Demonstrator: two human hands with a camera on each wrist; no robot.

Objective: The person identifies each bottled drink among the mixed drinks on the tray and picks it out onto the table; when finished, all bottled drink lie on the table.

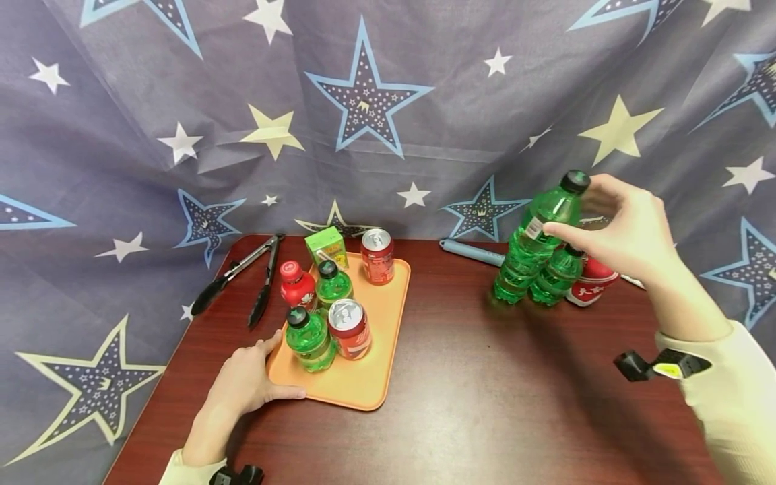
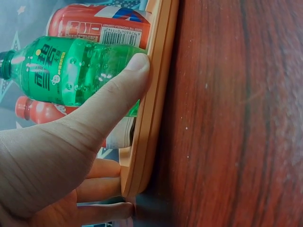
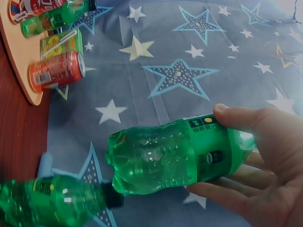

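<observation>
On the orange tray (image 1: 364, 384), several drinks stand upright: green bottles (image 1: 311, 343), red cans (image 1: 349, 330), a red bottle (image 1: 297, 286) and a green juice box (image 1: 327, 246) with a straw. My left hand (image 1: 245, 377) grips the tray's near left corner, thumb along the front rim and fingers at the left side. Over on the right, my right hand (image 1: 633, 225) holds a green soda bottle (image 3: 165, 156) between thumb and fingers, tilted above the table. Below it stands another green bottle (image 1: 554, 279), beside a red-and-white container (image 1: 588, 283) partly hidden by the hand.
Metal tongs with black tips (image 1: 209, 294) lie left of the tray. A light-blue rod-shaped object (image 1: 473, 252) lies at the table's back edge. Behind the brown table (image 1: 473, 404) hangs a grey cloth (image 1: 448, 162) printed with stars.
</observation>
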